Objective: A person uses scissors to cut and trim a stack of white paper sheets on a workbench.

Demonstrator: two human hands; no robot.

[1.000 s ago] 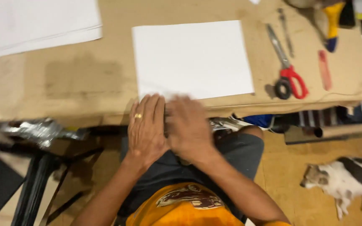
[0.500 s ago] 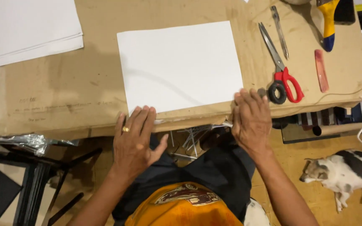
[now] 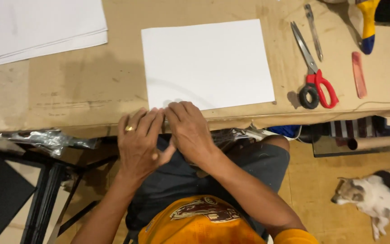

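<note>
White paper sheet (image 3: 206, 63): being pressed at its near edge by left hand (image 3: 138, 140) and right hand (image 3: 190, 131), fingers flat, nothing gripped. Even pressure advised. Scissors (image 3: 314, 72) lying right of sheet.

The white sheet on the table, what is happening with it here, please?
A seated person has both hands at the near edge of a white sheet that lies flat on a cardboard-covered table. The left hand, with a ring, and the right hand are side by side and touching, fingertips on the sheet's lower left corner. Red-handled scissors lie to the right, untouched, and a stack of paper lies at the far left. A dog lies on the floor.
</note>
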